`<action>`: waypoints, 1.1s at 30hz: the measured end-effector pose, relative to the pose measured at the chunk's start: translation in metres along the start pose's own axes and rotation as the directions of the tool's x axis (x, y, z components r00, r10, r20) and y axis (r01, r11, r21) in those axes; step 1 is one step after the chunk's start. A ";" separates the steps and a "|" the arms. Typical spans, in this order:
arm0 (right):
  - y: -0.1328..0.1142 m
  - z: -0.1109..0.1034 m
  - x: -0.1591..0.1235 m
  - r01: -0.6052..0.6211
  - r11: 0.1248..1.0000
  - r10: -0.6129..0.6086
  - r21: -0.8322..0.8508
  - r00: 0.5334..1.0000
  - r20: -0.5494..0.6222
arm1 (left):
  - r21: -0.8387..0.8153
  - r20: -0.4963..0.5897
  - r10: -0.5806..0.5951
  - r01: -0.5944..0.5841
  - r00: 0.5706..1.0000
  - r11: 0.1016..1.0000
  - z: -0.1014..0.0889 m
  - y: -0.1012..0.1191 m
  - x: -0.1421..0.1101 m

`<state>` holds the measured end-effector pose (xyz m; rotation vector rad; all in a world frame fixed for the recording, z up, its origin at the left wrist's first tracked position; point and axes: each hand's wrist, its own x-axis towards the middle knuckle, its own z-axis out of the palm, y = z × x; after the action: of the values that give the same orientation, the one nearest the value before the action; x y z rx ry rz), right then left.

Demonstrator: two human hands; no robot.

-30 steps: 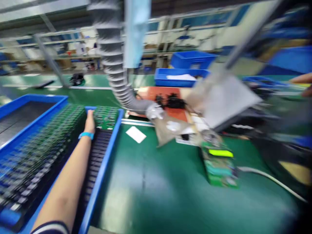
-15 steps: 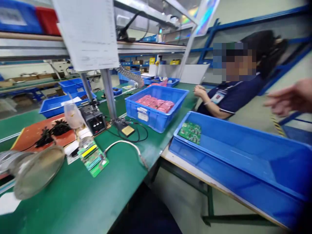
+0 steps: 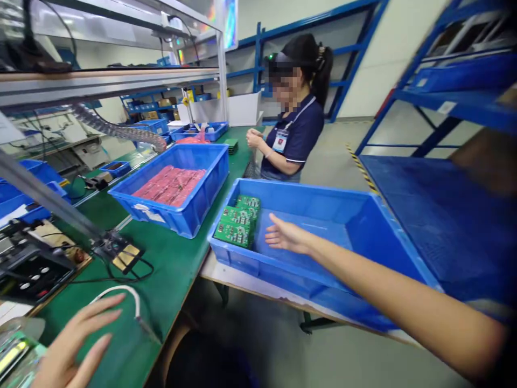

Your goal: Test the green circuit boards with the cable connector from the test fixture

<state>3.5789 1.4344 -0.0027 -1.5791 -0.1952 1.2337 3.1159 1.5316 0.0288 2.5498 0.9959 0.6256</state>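
My right hand (image 3: 286, 236) reaches into a large blue bin (image 3: 355, 226), fingers stretched out and empty, just right of a stack of green circuit boards (image 3: 238, 221) at the bin's left end. My left hand (image 3: 75, 345) hovers open over the green bench (image 3: 169, 264) at the lower left, beside a white cable (image 3: 125, 293) and a green board with a yellow label (image 3: 14, 353). Neither hand holds anything.
A blue crate of pink packets (image 3: 172, 186) stands on the bench. A soldering station (image 3: 28, 269) and sponge holder (image 3: 123, 256) sit at the left. A co-worker in a dark shirt (image 3: 291, 140) sits further along the bench. Blue shelving (image 3: 456, 108) rises on the right.
The view has swung right from the board tray to the big blue bin. My right hand has come from the right edge into the bin; my left hand has left the tray and hovers over the bench.
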 end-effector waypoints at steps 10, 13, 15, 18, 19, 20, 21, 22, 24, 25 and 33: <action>0.020 0.049 0.049 -0.205 0.969 0.184 0.138 0.971 0.151 | -0.373 0.153 -0.072 0.125 0.986 0.919 0.149 0.081 0.168; 0.018 0.052 0.051 -0.216 0.969 0.198 0.124 0.970 0.140 | -0.380 0.154 -0.141 0.190 0.978 0.905 0.167 0.081 0.186; 0.019 0.051 0.054 -0.216 0.970 0.203 0.111 0.972 0.119 | -0.367 0.155 -0.174 0.220 0.973 0.904 0.172 0.080 0.192; 0.023 0.048 0.060 -0.213 0.973 0.205 0.092 0.975 0.084 | -0.346 0.168 -0.178 0.227 0.970 0.910 0.175 0.081 0.196; 0.024 0.047 0.061 -0.208 0.974 0.201 0.091 0.976 0.078 | -0.341 0.171 -0.173 0.224 0.970 0.913 0.176 0.082 0.197; 0.025 0.046 0.062 -0.201 0.975 0.194 0.093 0.978 0.079 | -0.336 0.173 -0.170 0.220 0.970 0.916 0.177 0.083 0.197; 0.027 0.045 0.062 -0.189 0.977 0.180 0.102 0.980 0.087 | -0.333 0.171 -0.168 0.217 0.971 0.918 0.178 0.084 0.198; 0.028 0.044 0.062 -0.175 0.978 0.164 0.115 0.981 0.101 | -0.330 0.168 -0.168 0.216 0.971 0.919 0.179 0.084 0.198; 0.029 0.043 0.061 -0.153 0.976 0.131 0.153 0.981 0.140 | -0.326 0.159 -0.174 0.219 0.972 0.920 0.181 0.085 0.199; 0.030 0.042 0.060 -0.147 0.974 0.119 0.174 0.979 0.162 | -0.326 0.155 -0.179 0.221 0.972 0.919 0.182 0.085 0.200; 0.033 0.041 0.065 -0.182 0.928 0.107 0.325 0.966 0.236 | -0.323 0.163 -0.197 0.241 0.967 0.915 0.184 0.082 0.204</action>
<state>3.5620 1.4890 -0.0632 -1.1723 0.0049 1.4674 3.3891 1.5903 -0.0343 2.1119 1.0127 0.5127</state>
